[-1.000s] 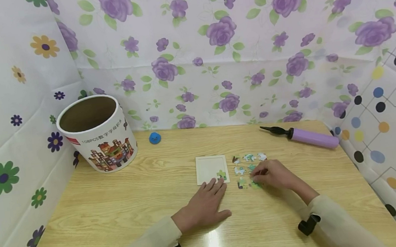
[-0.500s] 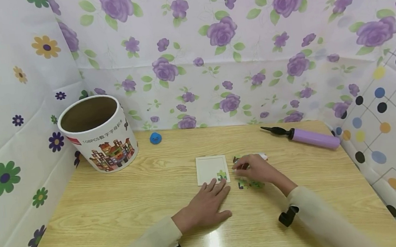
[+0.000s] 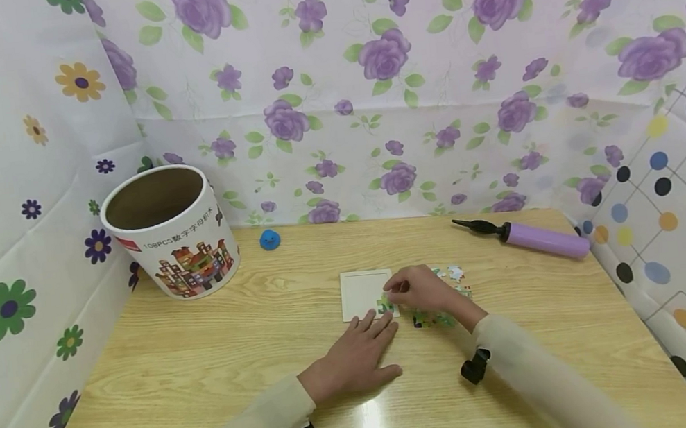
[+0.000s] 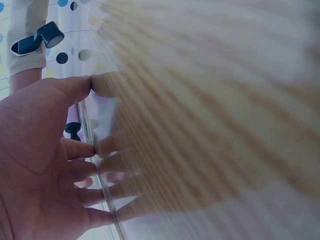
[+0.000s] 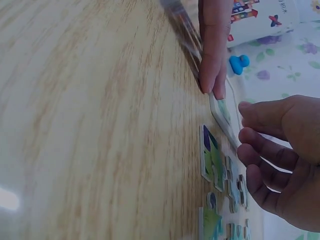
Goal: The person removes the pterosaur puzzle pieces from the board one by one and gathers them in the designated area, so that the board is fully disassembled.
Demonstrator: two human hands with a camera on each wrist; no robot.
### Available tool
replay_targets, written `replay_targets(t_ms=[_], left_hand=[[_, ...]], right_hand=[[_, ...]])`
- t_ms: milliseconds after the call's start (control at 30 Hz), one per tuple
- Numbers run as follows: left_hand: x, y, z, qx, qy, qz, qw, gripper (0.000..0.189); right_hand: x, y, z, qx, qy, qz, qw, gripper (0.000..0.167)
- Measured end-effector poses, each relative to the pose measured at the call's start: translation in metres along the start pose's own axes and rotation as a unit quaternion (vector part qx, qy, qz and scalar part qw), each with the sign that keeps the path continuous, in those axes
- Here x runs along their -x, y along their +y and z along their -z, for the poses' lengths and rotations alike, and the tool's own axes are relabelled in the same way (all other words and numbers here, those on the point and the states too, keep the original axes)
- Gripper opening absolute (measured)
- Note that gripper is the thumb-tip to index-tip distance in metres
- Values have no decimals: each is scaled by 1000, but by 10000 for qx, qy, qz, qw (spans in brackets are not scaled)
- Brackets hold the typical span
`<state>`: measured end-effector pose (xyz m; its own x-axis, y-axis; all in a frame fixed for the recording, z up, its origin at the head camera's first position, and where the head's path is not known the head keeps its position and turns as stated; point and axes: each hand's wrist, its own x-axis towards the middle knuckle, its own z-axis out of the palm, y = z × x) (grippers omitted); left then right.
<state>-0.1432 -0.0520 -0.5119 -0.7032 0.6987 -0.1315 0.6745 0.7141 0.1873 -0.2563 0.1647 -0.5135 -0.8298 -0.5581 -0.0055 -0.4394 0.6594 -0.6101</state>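
A square pale puzzle tray lies mid-table, with a green puzzle piece in its near right corner. My left hand lies with fingers spread, fingertips at the tray's near edge. In the left wrist view that left hand has its fingertips down on the table. My right hand is over the tray's right edge, thumb and forefinger close together. From the right wrist, the right hand has curled fingers; whether they hold a piece cannot be made out. Several loose puzzle pieces lie right of the tray, partly covered.
At the back left stands a big white printed bucket. A small blue toy sits beside it. To the back right lies a purple hand pump with a black nozzle. Patterned cloth encloses the table's back and sides.
My right hand has moved left from over the loose pieces to the tray's right edge. The left hand stays in place, and the corner piece has not moved.
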Motion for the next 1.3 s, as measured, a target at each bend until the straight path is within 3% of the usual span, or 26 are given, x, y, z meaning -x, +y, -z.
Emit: replay_targets(t_ms=[367,733,1033,1300], left_hand=[[0,1,2,-12,5,27,10000,77],[1,0,1,-76,46,-33,10000,77],[1,1,2,112,-38,81,9999,79],[1,2,3,141,-111,162,9997,85]], right_hand=[[-7,-4,-6,333,-85,179,9992,15],[-4,-6,-2,-184,69,-11,9998,7],[9,2,12,-344,370,95,9987,9],[35,10,32,-190,564,301,9978,15]])
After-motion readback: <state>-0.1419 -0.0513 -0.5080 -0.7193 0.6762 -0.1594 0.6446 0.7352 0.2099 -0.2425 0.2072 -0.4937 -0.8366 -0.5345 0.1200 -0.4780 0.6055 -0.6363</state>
